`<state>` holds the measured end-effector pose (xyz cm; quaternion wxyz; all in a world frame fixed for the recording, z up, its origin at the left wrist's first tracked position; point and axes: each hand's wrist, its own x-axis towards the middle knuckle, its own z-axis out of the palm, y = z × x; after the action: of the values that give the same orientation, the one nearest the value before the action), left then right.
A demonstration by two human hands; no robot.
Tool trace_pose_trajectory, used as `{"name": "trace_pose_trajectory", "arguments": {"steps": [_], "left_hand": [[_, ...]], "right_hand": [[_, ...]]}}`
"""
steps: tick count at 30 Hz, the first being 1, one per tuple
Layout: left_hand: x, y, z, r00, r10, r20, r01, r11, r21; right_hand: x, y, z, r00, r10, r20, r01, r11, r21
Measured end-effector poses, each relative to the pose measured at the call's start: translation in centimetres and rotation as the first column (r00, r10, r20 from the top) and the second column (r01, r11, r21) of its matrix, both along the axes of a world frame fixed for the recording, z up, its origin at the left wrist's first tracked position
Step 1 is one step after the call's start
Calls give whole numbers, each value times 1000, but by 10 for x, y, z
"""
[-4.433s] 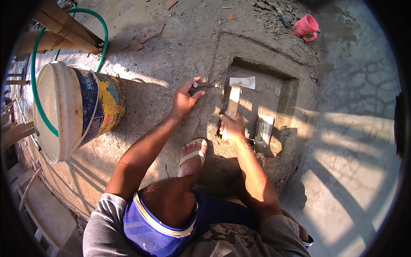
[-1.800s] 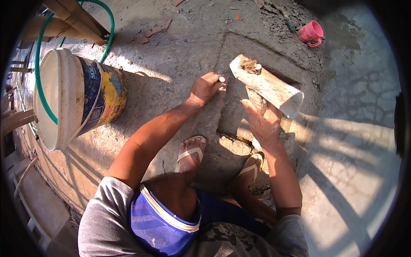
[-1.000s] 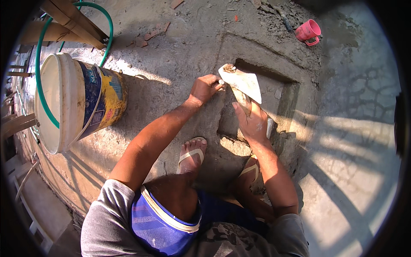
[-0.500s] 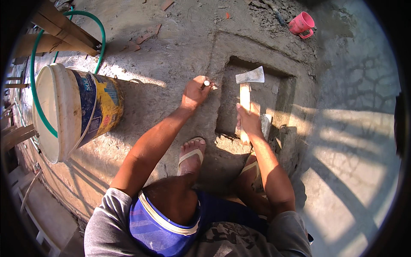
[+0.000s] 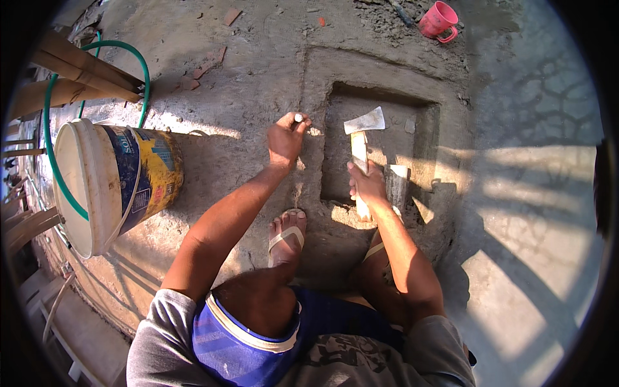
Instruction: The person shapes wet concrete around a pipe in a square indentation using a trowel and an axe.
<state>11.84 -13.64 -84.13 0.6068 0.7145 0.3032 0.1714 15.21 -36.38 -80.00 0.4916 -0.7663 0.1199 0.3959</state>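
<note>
My left hand (image 5: 287, 138) is closed around a chisel-like rod (image 5: 298, 118) just left of a square pit (image 5: 327, 169) cut into the floor. Only the rod's round, pale end shows above my fingers; its lower end is hidden. My right hand (image 5: 369, 182) grips a hatchet (image 5: 360, 153) by its light wooden handle, over the pit. The flared metal head points away from me, right of my left hand and apart from the rod. Beside my right hand, a grey flat-topped piece (image 5: 397, 184) stands in the pit, partly covered by my forearm.
To the left lies a tipped bucket (image 5: 151, 161) with a green hose (image 5: 48, 148) looped over it. A pink mug (image 5: 438, 20) rests beyond the pit near loose rubble. Broken reddish shards (image 5: 205, 68) lie far left. My sandalled foot (image 5: 287, 235) is by the pit's near-left corner.
The whole scene has shifted slightly left in view. Against the pit, the hatchet has drawn a little nearer to me, while my left hand and the rod stay about where they were.
</note>
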Motion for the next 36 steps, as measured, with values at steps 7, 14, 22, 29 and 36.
{"name": "trace_pose_trajectory", "arguments": {"steps": [7,14,22,29,36], "left_hand": [[23,29,-16,995,89,-39,-86,994,67],[14,26,-23,985,169,-31,-170,984,-48],[-9,5,7,969,52,-243,4,975,223],[-34,10,-15,897,357,-261,-84,717,692],[-8,0,4,987,71,-142,-33,967,253]], "right_hand": [[3,-4,-6,997,-69,-23,71,996,49],[3,-7,-12,989,-141,-41,144,987,65],[-10,1,-17,999,-40,-23,38,997,-60],[-15,5,-27,995,-33,-95,33,999,1],[-17,-1,-27,974,-149,-172,152,988,2]]}}
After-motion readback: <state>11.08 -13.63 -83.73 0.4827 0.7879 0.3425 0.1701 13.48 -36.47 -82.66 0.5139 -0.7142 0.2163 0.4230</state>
